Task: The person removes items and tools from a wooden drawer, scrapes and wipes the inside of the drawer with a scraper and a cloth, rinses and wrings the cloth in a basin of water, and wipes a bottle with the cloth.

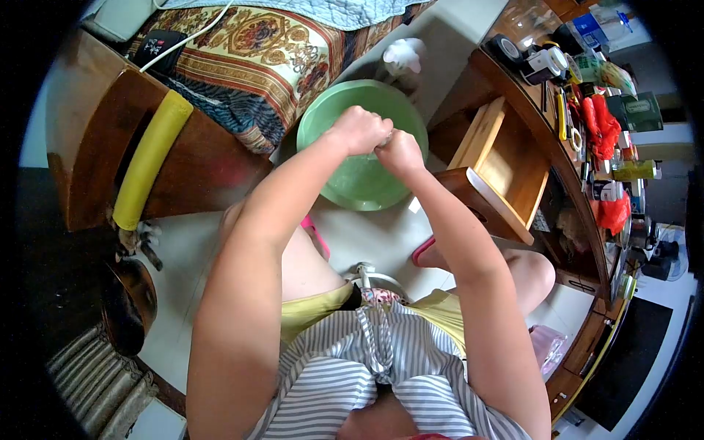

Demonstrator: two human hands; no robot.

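Both of my hands are held out over a round green basin on the floor. My left hand is closed in a fist, knuckles up. Right against it, my right hand is closed too. A small pale bit shows where the two fists meet, but I cannot make out what they grip. The basin's inside looks light green and shiny; whether it holds water I cannot tell. It stands between my knees, in front of my feet in pink slippers.
An open wooden drawer juts out right of the basin, below a cluttered desk with a red plastic bag. A patterned bedspread hangs at the upper left. Behind the basin is a white rounded object. A yellow padded bar lies left.
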